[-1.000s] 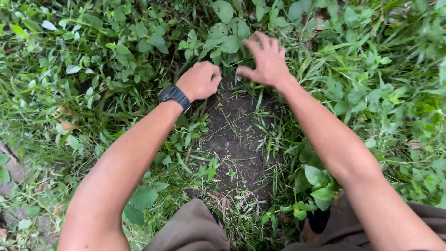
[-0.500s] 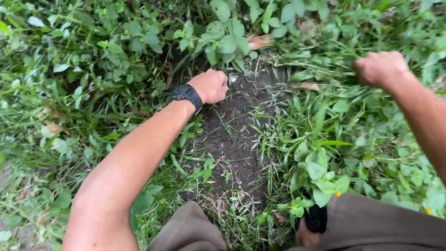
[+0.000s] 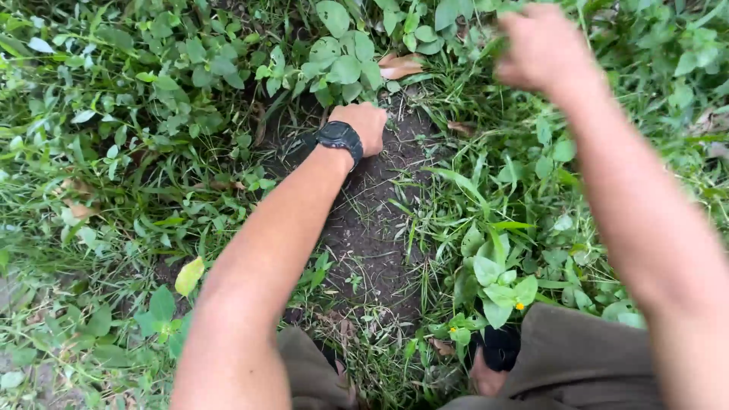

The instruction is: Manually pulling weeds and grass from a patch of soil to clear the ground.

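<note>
I see my left hand (image 3: 366,125) fisted, grip closed on weed stems (image 3: 334,76) beside bare soil (image 3: 376,228); right hand (image 3: 541,47) blurred, its grip indeterminate.

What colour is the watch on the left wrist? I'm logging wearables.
Black, strap and case alike: the wristwatch shows in the head view.
</note>
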